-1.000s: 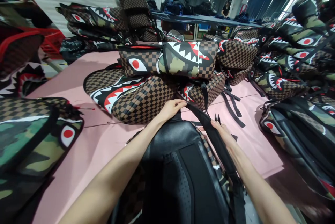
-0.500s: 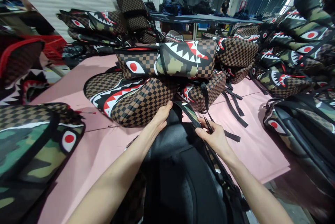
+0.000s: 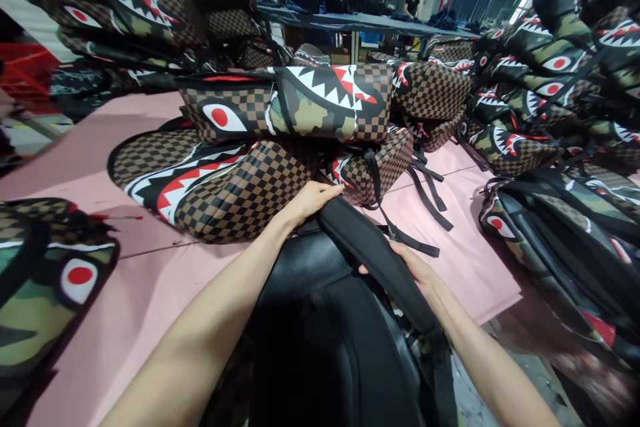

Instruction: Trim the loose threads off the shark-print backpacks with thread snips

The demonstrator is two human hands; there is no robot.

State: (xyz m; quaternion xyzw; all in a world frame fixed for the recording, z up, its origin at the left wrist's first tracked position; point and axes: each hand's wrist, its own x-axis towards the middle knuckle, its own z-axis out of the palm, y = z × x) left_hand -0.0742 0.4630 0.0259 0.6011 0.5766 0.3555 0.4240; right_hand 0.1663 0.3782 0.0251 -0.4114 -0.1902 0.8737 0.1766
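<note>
The shoulder strap (image 3: 375, 250) lies at frame centre over the backpack (image 3: 303, 270), long axis running toward lower right. The left hand (image 3: 310, 202) is nearer its upper end, grip indeterminable; the right hand (image 3: 417, 270) holds its mid-length.

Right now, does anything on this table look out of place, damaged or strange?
Nothing looks damaged or spilled. Only a few loose straps look untidy: they trail across the pink table, beside the stacked bags, instead of lying tucked in. The shoulder strap held by left hand and right hand shows no visible fault.
</note>
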